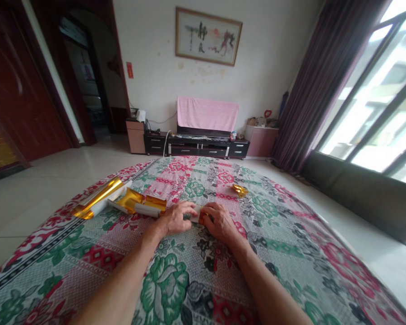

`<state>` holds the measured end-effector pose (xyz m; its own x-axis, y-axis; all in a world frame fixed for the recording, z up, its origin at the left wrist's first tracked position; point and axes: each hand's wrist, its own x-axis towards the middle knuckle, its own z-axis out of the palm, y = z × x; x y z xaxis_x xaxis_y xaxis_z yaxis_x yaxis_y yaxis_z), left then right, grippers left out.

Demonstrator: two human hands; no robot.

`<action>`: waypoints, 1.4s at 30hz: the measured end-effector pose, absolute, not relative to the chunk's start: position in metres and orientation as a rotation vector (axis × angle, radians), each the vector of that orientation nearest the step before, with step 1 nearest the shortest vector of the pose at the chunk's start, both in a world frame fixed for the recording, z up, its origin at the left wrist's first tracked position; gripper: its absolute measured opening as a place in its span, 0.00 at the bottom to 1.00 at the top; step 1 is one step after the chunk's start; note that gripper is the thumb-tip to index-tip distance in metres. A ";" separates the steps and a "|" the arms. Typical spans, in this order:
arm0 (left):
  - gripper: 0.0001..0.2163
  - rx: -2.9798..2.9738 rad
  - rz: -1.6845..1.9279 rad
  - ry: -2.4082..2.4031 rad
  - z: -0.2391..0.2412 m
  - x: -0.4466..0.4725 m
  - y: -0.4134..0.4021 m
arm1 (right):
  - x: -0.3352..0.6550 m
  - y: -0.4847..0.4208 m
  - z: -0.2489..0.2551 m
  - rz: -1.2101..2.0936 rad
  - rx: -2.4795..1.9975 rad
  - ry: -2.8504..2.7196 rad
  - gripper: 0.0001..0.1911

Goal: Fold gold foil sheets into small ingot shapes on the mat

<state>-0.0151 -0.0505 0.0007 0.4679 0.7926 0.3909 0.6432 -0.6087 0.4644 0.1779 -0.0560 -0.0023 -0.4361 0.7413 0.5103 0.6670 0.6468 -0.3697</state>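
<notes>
Both my hands meet low over the patterned tablecloth near the middle of the view. My left hand (pixel 178 218) has its fingers bent onto the left end of a small white piece (pixel 196 214), perhaps paper or card. At its other end, my right hand (pixel 221 221) curls around it, where a bit of orange-gold shows under the fingers. Much of the piece is hidden by my hands. Left of my left hand lies a shiny gold sheet (pixel 131 200) with white edges. A rolled gold foil (pixel 101 197) rests slantwise beyond it.
A crumpled gold foil scrap (pixel 240 190) lies on the flowered tablecloth (pixel 264 207) beyond my right hand. Farther back, a low black cabinet (pixel 199 150) stands against the wall, with a pink cloth (pixel 208 113) above it. Windows and a purple curtain (pixel 311 85) are at right.
</notes>
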 end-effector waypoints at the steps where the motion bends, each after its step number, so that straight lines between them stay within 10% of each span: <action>1: 0.16 2.480 0.830 1.233 0.000 -0.018 -0.049 | 0.178 -0.056 -0.003 0.142 -1.098 -2.211 0.10; 42: 0.15 2.590 0.964 1.179 -0.008 -0.002 -0.050 | 0.183 -0.053 0.000 0.266 -1.006 -2.211 0.15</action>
<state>-0.0019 -0.0504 -0.0078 0.4885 0.7172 0.4970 0.6297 -0.6840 0.3682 0.1827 -0.0533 0.0002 -0.4670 0.7280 0.5019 0.5879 0.6796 -0.4387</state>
